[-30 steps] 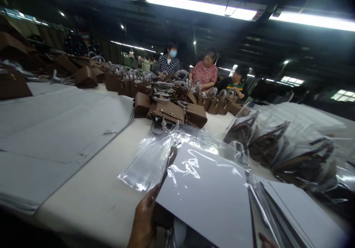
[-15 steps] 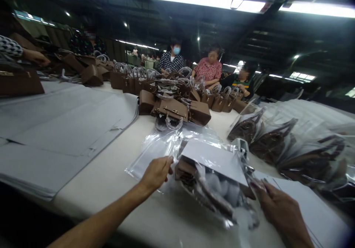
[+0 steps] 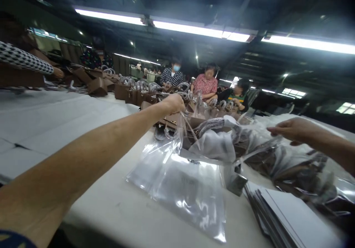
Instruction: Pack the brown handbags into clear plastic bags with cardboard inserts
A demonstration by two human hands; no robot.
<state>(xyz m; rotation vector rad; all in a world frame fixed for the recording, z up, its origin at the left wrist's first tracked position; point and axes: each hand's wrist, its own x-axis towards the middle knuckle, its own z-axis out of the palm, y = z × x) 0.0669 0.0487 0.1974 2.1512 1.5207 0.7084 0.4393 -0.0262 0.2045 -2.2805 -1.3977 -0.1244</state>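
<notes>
My left hand [image 3: 176,104] stretches far forward, its fingers closed on the edge of a clear plastic bag [image 3: 191,131]. On the other side my right hand [image 3: 294,129] pinches the bag's opposite edge. Between them is a brown handbag [image 3: 188,142], seen through the plastic, with film-wrapped handles [image 3: 212,124] and white stuffing [image 3: 217,144]; its lower part is partly hidden. In front of it lie flat clear plastic bags [image 3: 194,194] on the table. A grey metal block [image 3: 237,181] stands by their right edge.
White boards [image 3: 295,213] are stacked at front right. Bagged handbags [image 3: 299,170] line the right side. Large white sheets [image 3: 69,118] cover the left. Brown handbags [image 3: 135,94] crowd the far side, where several co-workers [image 3: 205,83] sit; a checked sleeve [image 3: 24,57] reaches in at left.
Both hands have moved up and away from me, taking the bagged handbag from the near table to farther off. The flat plastic bags and the stacked boards now show more fully.
</notes>
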